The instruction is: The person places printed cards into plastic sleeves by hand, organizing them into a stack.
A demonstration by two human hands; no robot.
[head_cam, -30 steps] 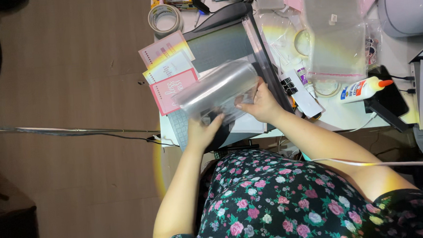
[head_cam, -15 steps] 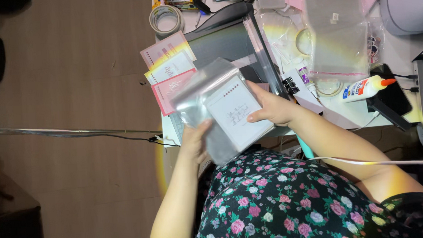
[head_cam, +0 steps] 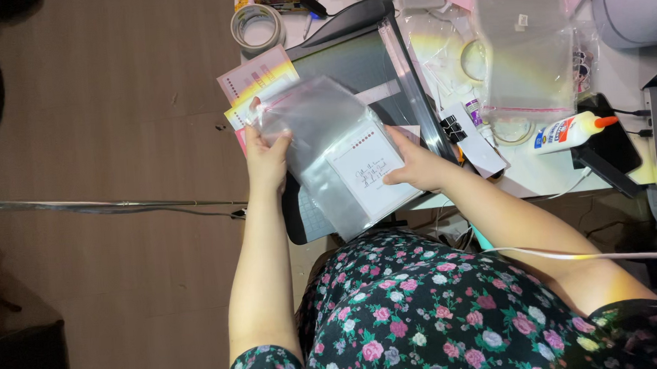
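I hold a clear plastic sleeve (head_cam: 319,144) flat in front of me, above the near edge of the desk. A white card (head_cam: 369,174) with handwriting and a row of small dots sits inside its lower part. My left hand (head_cam: 266,156) grips the sleeve's left edge, thumb on top. My right hand (head_cam: 415,166) grips the right side, with the thumb pressing on the card. Under the sleeve lie a dark paper trimmer (head_cam: 360,61) and a grey cutting mat (head_cam: 311,218).
Pink and yellow cards (head_cam: 254,81) lie fanned at the desk's left edge. A tape roll (head_cam: 257,27) sits beyond them. To the right are more clear bags (head_cam: 525,47), a white glue bottle (head_cam: 570,131) with an orange cap, black binder clips (head_cam: 451,127) and cables.
The sleeve was first bent into a curl in both hands, then flattened. It now lies spread wider, with the card lower and to the right. My left hand has moved to the left edge.
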